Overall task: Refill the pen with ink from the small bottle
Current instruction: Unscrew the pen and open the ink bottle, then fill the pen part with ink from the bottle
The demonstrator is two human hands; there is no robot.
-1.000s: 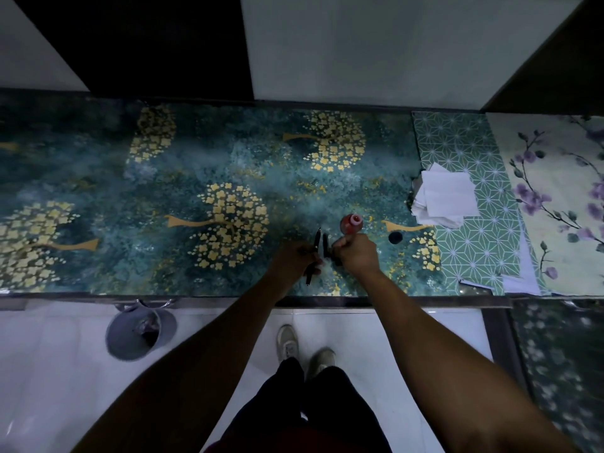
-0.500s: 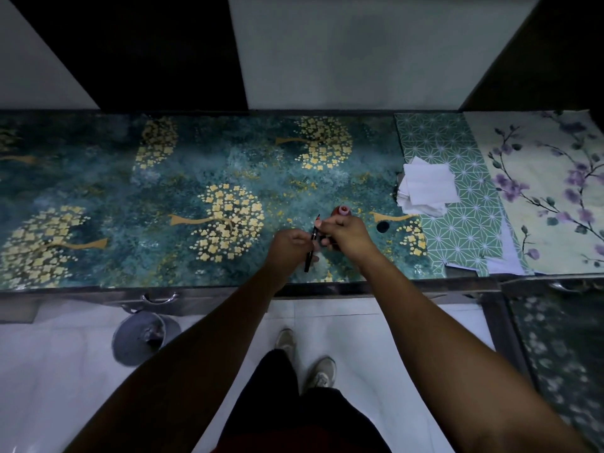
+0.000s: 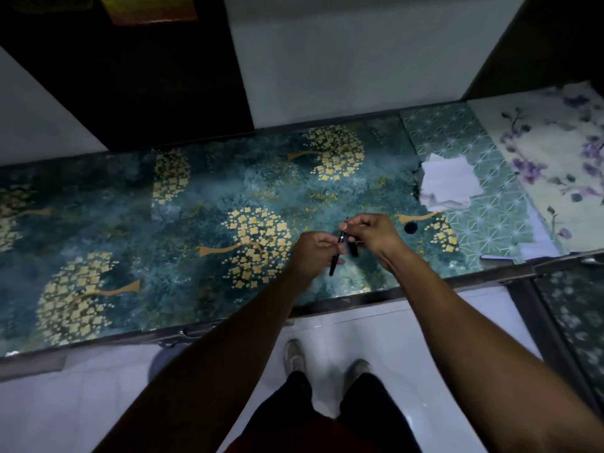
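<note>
My left hand (image 3: 312, 253) grips a black pen (image 3: 334, 264), tilted with its upper end up and to the right. My right hand (image 3: 371, 232) is closed just right of it, fingertips meeting the pen's upper end. Only a red sliver of the small ink bottle (image 3: 346, 219) shows at those fingertips; the rest is hidden in the hand. A second short black pen part (image 3: 353, 250) sits under my right palm; I cannot tell whether it is held or lying on the table. A round black cap (image 3: 411, 227) lies on the table to the right.
The table (image 3: 163, 256) has a teal and gold tree pattern under glass. A stack of white tissues (image 3: 449, 183) lies at the back right on a green patterned sheet (image 3: 483, 223). A grey bucket (image 3: 157, 364) stands on the floor under the table's front edge.
My right hand has lowered the red bottle toward the pen's upper end, so it is almost hidden now. Both hands drew closer together. The camera has tilted.
</note>
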